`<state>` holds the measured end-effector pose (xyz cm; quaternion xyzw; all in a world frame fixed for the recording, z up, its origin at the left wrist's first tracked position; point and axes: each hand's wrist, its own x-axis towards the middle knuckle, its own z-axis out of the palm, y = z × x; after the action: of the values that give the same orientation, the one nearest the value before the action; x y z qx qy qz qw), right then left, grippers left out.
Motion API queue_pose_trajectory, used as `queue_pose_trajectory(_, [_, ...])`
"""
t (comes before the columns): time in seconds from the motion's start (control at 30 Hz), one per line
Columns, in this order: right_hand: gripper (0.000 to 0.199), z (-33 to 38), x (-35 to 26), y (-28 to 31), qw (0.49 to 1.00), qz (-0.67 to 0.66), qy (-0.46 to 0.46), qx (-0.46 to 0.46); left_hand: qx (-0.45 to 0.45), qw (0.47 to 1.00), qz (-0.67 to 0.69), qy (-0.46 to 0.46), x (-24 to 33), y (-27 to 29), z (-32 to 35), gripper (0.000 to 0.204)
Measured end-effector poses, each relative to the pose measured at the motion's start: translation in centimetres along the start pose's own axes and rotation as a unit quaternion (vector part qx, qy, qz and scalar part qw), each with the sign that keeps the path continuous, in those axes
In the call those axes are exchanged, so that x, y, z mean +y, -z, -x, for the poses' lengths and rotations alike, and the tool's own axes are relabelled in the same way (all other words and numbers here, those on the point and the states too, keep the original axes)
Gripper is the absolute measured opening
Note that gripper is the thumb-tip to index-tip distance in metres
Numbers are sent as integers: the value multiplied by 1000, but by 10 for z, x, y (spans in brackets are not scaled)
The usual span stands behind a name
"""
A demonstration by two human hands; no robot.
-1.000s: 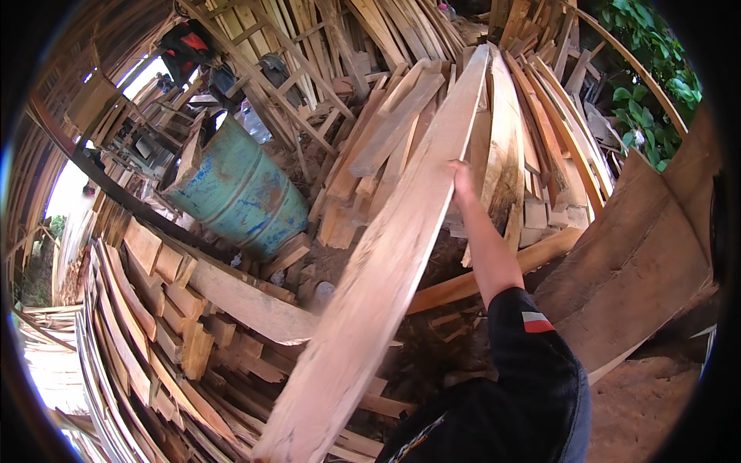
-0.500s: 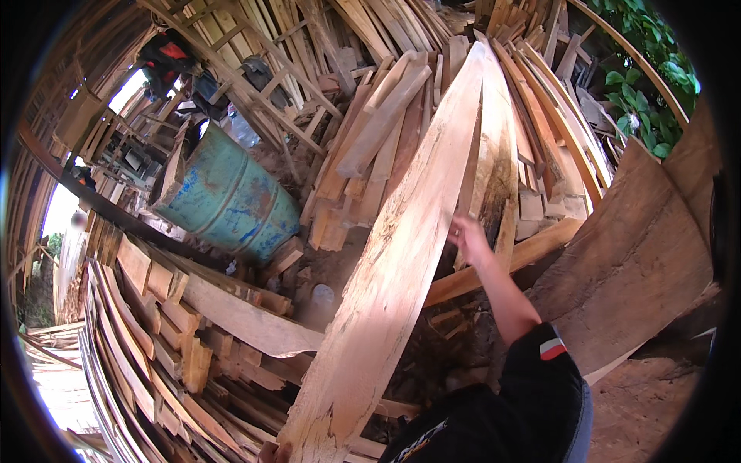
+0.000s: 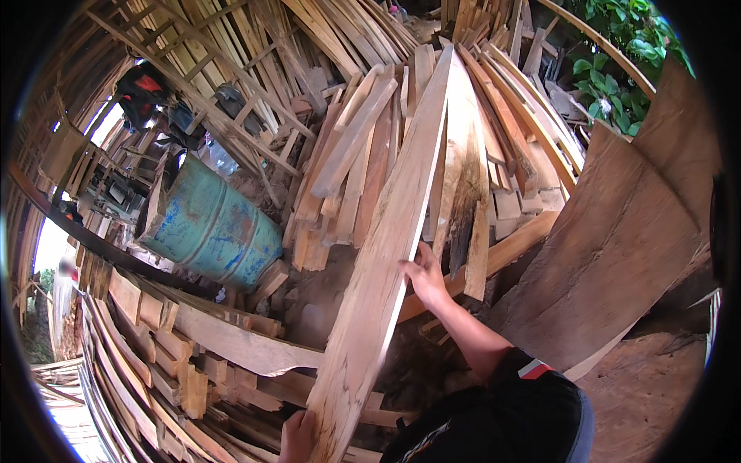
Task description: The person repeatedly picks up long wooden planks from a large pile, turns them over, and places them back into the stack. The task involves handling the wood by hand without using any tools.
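Observation:
A long, pale wooden plank (image 3: 370, 266) slants from the lower middle up to the far stack and narrows with distance. My left hand (image 3: 297, 437) is closed on the left edge at the plank's near end. Farther along, my right hand (image 3: 424, 275) grips the opposite edge, its thumb on the broad face and its other fingers partly hidden. The plank is tilted, so its thin right edge shows as a bright strip. Just right of it lies another rough board (image 3: 465, 177) with a dark, decayed patch.
A dented blue-green drum (image 3: 216, 224) leans at the left. Stacked boards (image 3: 174, 332) fill the lower left, and more timber (image 3: 363, 158) lies ahead. Wide brown slabs (image 3: 610, 247) stand at the right. A wooden beam (image 3: 525, 235) crosses behind my right forearm. Leafy plants (image 3: 614, 85) grow at the far right.
My right hand has gone from loose fingers beside the plank's edge to a grip on it. The plank has tipped, showing a narrower face. My left hand has come further into view.

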<state>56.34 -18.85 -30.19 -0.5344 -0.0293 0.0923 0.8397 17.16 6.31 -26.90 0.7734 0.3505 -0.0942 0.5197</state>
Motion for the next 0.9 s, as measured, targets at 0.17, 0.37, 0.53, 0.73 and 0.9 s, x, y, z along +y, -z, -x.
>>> queue_pose_trajectory(0.17, [54, -74, -2, 31, 990, 128, 32, 39, -42, 998, -47, -5, 114, -59, -34, 32])
queue_pose_trajectory(0.37, [59, -165, -43, 79, 977, 207, -18, 54, -106, 979, 173, 16, 133, -141, -127, 40])
queue_pose_trajectory(0.53, [60, -140, -83, 94, 964, 257, -56, 48, -66, 983, 173, -3, 166, -189, -190, 41])
queue_pose_trajectory(0.73, [62, 34, -9, 102, 991, 123, -55, -11, -53, 985, 153, -61, 193, -183, -238, 44])
queue_pose_trajectory(0.9, [70, 142, 64, 67, 993, -30, -88, -72, -47, 993, 83, -70, 188, -202, -246, 51])
